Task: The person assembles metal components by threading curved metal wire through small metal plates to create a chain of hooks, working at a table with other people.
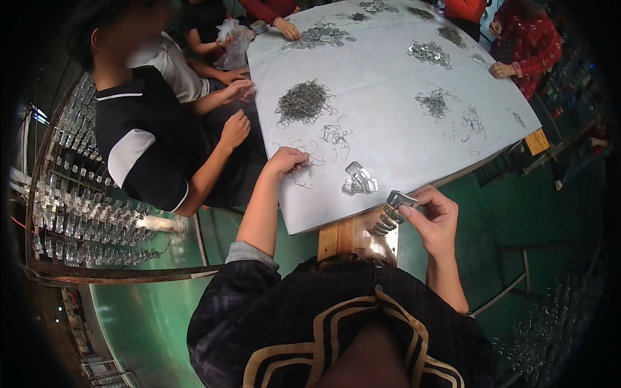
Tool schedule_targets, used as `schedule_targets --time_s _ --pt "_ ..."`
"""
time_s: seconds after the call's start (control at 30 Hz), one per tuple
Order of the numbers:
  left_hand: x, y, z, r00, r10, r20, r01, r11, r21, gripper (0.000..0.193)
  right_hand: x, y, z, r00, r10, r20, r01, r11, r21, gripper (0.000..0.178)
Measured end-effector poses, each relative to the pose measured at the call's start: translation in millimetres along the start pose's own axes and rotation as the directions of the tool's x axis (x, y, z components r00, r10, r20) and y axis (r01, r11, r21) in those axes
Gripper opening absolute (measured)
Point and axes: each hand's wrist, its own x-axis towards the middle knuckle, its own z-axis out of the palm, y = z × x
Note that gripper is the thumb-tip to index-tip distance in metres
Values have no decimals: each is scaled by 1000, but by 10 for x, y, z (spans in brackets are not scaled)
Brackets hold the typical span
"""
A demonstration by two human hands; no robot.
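Note:
My left hand [288, 160] is low over the near left part of the white-covered table, thumb and fingers pinched together among scattered thin wire hooks [315, 160]. Whether a hook is between those fingertips cannot be made out. Off the table's near edge, my right hand [435, 216] grips a flat, shiny metal clip [402, 199] between thumb and fingers. Several similar dark, curved metal pieces [386, 222] show just below that clip, in front of a wooden support; how they are joined is unclear. Between my hands lies a small heap of silver metal clips [359, 179].
A dense pile of wire hooks [304, 101] sits farther up the table [381, 90], with looser hooks [435, 102] to the right. Co-workers sit along the left side, one in a black shirt [152, 142] close by. Racks of metal pieces [84, 226] stand at far left.

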Motion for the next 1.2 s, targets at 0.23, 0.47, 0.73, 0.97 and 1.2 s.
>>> schedule_targets --time_s 0.23,0.47,0.73,0.97,1.2 --pt "28 -150 137 991 107 -74 -88 970 225 21 27 17 67 1000 6 26 -6 1000 17 14" --pt "60 -298 170 995 91 -48 -91 996 -5 18 15 -6 71 1000 7 24 -8 1000 14 13" --pt "18 -248 275 1000 30 2 -30 987 158 17 0 -21 69 999 17 34 -18 1000 18 12" --pt "-87 -175 320 991 -126 47 120 986 116 17 6 -57 37 1000 14 22 -15 1000 15 13" --pt "-34 -330 227 954 -110 280 189 944 -270 14 16 -67 43 999 10 33 -11 1000 22 12"
